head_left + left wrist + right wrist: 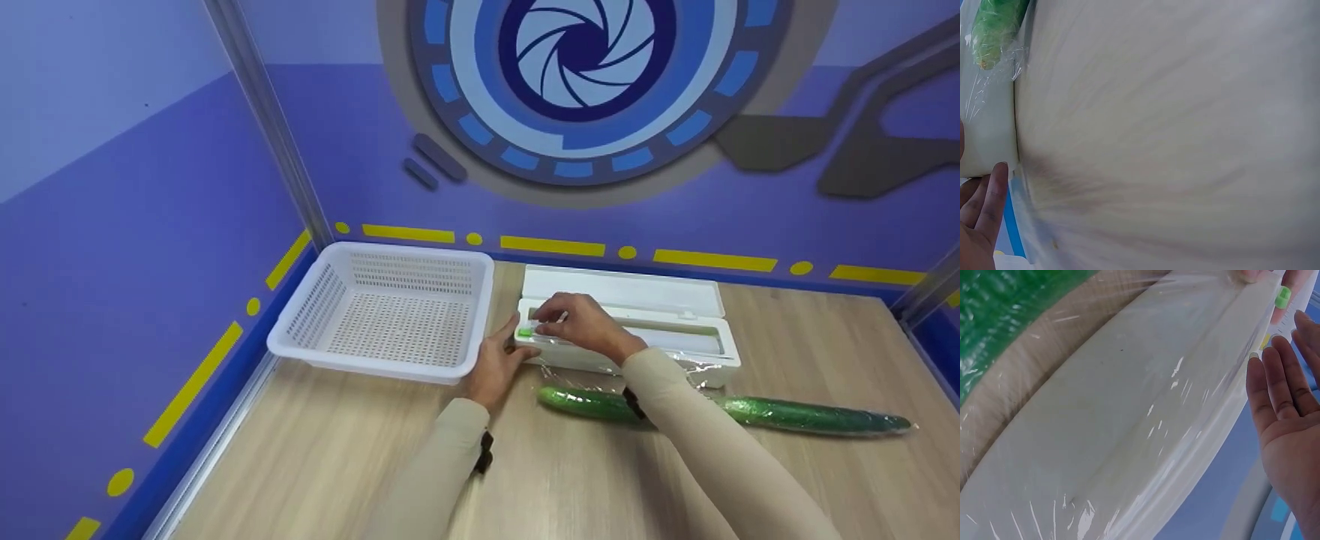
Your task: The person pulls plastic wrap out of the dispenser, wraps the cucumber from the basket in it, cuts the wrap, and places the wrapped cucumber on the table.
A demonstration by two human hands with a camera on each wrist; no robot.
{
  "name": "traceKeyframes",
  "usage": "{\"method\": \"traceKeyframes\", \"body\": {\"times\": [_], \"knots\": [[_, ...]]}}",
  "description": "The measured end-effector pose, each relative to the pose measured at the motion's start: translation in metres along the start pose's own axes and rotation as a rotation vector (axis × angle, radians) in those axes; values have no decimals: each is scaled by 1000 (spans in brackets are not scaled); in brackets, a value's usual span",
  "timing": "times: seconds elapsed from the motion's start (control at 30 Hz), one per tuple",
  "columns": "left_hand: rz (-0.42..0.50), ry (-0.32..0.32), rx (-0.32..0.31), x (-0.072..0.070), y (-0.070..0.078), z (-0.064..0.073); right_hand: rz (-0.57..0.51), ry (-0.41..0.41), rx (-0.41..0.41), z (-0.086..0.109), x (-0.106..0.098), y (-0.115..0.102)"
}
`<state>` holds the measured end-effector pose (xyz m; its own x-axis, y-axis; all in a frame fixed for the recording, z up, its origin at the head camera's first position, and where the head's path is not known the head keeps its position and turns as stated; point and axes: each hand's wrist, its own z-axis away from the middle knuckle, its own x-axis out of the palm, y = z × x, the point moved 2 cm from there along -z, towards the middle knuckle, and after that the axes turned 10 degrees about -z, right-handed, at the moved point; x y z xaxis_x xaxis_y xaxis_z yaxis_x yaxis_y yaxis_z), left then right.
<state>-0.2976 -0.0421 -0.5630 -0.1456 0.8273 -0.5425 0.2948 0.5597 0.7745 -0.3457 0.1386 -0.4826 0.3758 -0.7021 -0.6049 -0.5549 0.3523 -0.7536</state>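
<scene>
A white cling film box [630, 360] stands on the table with its lid [622, 289] tipped back and a roll of film [671, 340] inside. My left hand [495, 367] holds the box's left end, thumb at the front and fingers [994, 197] along the end. Over that same end is my right hand [585, 322], its fingers loosely bent beside the green slider [525, 331]. The right wrist view shows these fingers [1280, 382] apart from the slider, holding nothing. Clear film runs down the box front toward a long cucumber [817, 416], partly hidden behind my right forearm.
A white perforated basket [480, 315] stands left of the box, close to my left hand. Behind the table [337, 450] rises a blue printed wall [570, 217], and another wall [112, 300] borders it on the left.
</scene>
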Motion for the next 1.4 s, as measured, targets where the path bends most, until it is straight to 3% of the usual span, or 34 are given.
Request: {"method": "traceKeyframes", "body": {"times": [0.1, 0.27, 0.53, 0.8, 1.1, 1.4], "knots": [[-38, 12, 17, 0, 1, 0, -2, -7, 5, 0, 1, 3], [-11, 20, 34, 0, 3, 0, -20, -8, 25, 1, 3, 8], [-33, 20, 39, 2, 1, 0, -73, 16, 59, -2, 10, 20], [-49, 22, 25, 2, 2, 0, -117, 9, 92, -2, 11, 19], [35, 2, -24, 1, 0, 1, -93, -6, 83, 0, 11, 20], [27, 25, 11, 2, -1, 1, -74, -27, 51, 2, 12, 14]]}}
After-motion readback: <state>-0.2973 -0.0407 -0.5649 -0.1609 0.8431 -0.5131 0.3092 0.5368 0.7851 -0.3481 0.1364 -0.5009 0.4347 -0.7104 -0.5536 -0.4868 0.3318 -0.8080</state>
